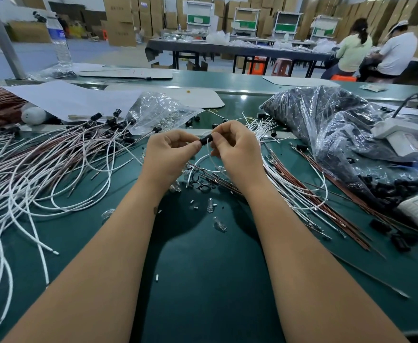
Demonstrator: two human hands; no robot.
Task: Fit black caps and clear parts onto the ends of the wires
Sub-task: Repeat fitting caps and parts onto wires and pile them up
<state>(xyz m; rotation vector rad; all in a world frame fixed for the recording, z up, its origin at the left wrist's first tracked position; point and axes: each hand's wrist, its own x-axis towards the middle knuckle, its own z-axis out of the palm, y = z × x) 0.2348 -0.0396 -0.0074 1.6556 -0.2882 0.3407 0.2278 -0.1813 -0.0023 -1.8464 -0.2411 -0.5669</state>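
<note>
Two hands are shown raised together above a green work mat [203, 280]. A single black cap [206, 139] is pinched between them: the left hand [169, 151] is curled with thumb and forefinger closed on the cap's near end, and the right hand [236, 147] is curled with thumb and fingers closed on its far end. One white wire [203, 158] is seen looping down from the hands to the mat. Whether a clear part is already seated in the cap cannot be told.

On the mat below the hands, at least three loose clear parts [219, 225] are visible, beside a small cluster of black rings [203, 188]. To the left, a large pile of capped wires [54, 154], white and reddish-brown, too many to count, is spread out. To the right, a bundle of bare wires [302, 184] lies fanned. Two plastic bags are present: one clear bag [161, 110] behind the left pile, and one large bag of black caps [326, 125] at right. One water bottle [59, 38] stands at the far left. Two seated people [376, 50] are seen at a distant table.
</note>
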